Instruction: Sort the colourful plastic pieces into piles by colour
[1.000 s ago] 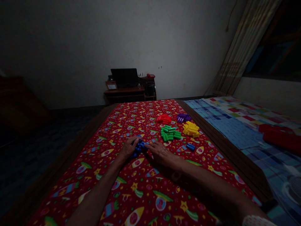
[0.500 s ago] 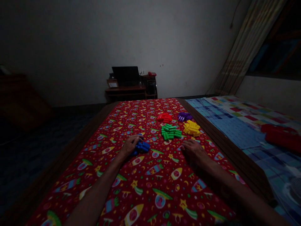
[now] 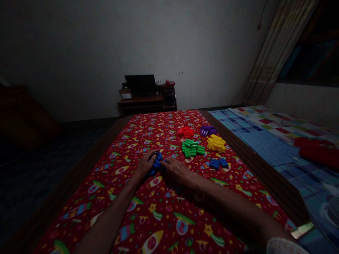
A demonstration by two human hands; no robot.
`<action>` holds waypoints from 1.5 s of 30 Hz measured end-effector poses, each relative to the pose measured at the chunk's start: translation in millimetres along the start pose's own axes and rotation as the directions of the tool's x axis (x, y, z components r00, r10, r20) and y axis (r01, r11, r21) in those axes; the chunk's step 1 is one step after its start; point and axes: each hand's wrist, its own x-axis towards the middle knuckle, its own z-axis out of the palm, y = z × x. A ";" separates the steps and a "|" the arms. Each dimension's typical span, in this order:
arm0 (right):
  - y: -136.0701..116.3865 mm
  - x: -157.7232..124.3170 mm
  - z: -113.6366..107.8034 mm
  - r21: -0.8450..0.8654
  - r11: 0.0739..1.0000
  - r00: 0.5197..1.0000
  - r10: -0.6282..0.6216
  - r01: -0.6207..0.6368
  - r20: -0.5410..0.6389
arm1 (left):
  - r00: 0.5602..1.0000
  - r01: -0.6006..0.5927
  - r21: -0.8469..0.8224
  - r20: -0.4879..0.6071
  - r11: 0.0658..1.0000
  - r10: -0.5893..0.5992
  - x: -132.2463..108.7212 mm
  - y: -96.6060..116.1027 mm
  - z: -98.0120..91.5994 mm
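More blue pieces (image 3: 214, 163) now lie front-right of the green pile (image 3: 192, 148), yellow ones (image 3: 216, 143) right; left hand (image 3: 146, 163) and right hand (image 3: 180, 171) have curled fingers, grip unclear.

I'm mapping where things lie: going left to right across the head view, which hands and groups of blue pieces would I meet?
Left hand → blue pieces at the hands → right hand → separate blue group.

No legible text — pale label (image 3: 126, 96) on box (image 3: 123, 92) too small.
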 end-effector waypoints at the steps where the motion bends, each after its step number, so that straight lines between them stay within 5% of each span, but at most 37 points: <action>1: 4.3 -6.1 -3.1 0.011 1.000 1.000 0.012 -0.012 -0.015 | 1.000 0.002 0.001 -0.009 1.000 -0.002 0.2 -0.4 0.1; 11: 68.1 -103.5 -82.8 -0.116 0.937 0.939 0.315 -0.331 -0.136 | 0.999 0.036 -0.012 0.008 0.999 -0.035 1.0 4.0 -2.9; 16: 79.2 -126.8 -96.9 -0.173 0.909 0.923 0.360 -0.380 -0.135 | 0.999 0.043 -0.032 0.029 0.999 -0.042 0.4 5.3 -3.5; 21: 56.0 -86.3 -84.3 -0.072 0.971 0.959 0.212 -0.228 -0.188 | 0.997 0.046 -0.055 0.066 0.997 -0.042 -0.9 6.4 -4.9; 26: 3.2 -15.4 -42.5 -0.070 0.997 0.999 0.025 -0.023 0.027 | 0.994 0.059 -0.065 0.096 0.996 -0.053 -1.2 5.2 -5.3; 32: -15.7 13.2 -20.4 -0.129 0.990 0.997 0.069 -0.064 0.035 | 0.991 0.056 -0.086 0.128 0.995 -0.045 -1.1 4.5 -5.2; 39: 31.6 -51.0 -80.7 0.021 0.980 0.979 0.198 -0.198 -0.038 | 0.991 0.068 -0.100 0.119 0.993 -0.056 -1.3 5.8 -4.4; 45: 69.1 -106.6 -109.3 -0.059 0.965 0.964 0.249 -0.254 -0.090 | 0.992 0.062 -0.093 0.113 0.994 -0.052 -1.6 7.1 -5.2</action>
